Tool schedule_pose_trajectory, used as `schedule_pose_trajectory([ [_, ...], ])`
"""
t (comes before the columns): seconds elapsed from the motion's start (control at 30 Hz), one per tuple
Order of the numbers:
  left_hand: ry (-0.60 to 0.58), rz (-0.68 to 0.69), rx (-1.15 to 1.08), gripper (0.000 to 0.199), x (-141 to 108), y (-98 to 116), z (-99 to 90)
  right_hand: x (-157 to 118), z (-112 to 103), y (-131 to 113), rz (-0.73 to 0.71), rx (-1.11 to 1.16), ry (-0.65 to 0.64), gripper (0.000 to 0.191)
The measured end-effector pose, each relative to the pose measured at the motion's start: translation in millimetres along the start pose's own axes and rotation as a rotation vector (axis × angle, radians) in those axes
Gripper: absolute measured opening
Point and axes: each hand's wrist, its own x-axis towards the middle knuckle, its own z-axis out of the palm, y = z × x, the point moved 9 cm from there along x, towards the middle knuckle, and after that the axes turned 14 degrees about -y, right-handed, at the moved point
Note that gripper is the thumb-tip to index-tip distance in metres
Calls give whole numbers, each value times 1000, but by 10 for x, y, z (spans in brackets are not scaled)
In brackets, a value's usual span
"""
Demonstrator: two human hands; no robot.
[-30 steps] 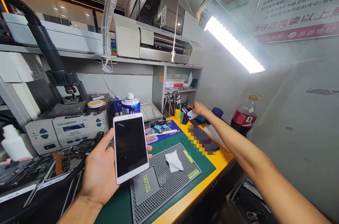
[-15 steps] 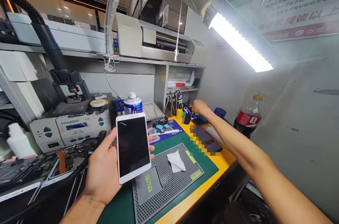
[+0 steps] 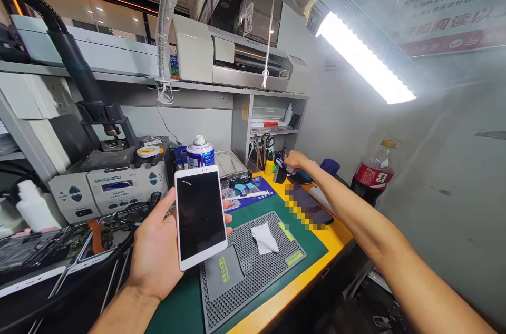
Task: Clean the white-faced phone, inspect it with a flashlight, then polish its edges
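Got the fingers of the left hand (image 3: 155, 252) curled round the white smartphone (image 3: 201, 215), thumb along one long edge, fingertips poking out past the other. Showing a black screen, top end leaning away, held up in front of the green mat (image 3: 310, 252) and a corner of the grey perforated mat (image 3: 259, 276).

Stretching the right hand (image 3: 299, 161) way out to the back of the yellow desk (image 3: 338, 231), right by a small dark holder (image 3: 280, 172). Can't tell whether those fingers are pinching anything, too small and partly hidden from this angle.

Lying on the perforated mat, one crumpled white wipe (image 3: 264, 238). Off to the right of that, a dark phone (image 3: 312, 208), partly pixelated. Near the holder, a little yellow bottle (image 3: 269, 166), plus scissors (image 3: 268, 140) just behind. Behind the smartphone, a blue and white spray can (image 3: 200, 154).

Over on the left, a QUICK soldering station (image 3: 114, 189) with opened-up phones (image 3: 35, 249) in front. Up top, a bright lamp (image 3: 366, 57), and against the wall on the right, a cola bottle (image 3: 371, 176) with a red label.
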Motion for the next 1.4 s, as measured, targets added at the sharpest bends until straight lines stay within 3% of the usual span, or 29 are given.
schedule_pose_trajectory([
  [0.1,-3,-9,-21,64,-6,-11,8,-307,-55,-50,-104,65,52,31],
  [0.17,-15,-7,-30,64,-4,-16,22,-605,41,-135,-217,115,39,32],
  [0.33,-35,-22,-35,65,19,-63,53,-1504,714,-506,-590,164,-206,34],
  [0.43,-52,-20,-45,64,32,-84,79,-1803,972,-630,-689,154,-194,52],
  [0.5,-58,-17,-51,64,38,-96,83,-1859,1090,-693,-735,157,-184,53],
  [0.63,-69,-28,-73,65,60,-143,56,-1873,1229,-778,-811,213,-173,24],
  [0.77,-106,-49,-131,63,78,-205,45,-1916,1236,-813,-826,341,-153,22],
  [0.97,-118,-94,-257,54,83,-270,89,-1903,919,-1064,-842,701,-131,40],
  [1.13,-29,-151,-245,48,112,-326,21,-1944,586,-1340,-953,1279,-80,40],
  [1.4,87,-150,-205,29,124,-380,-151,-2081,856,-1808,-1040,1232,-305,34],
])
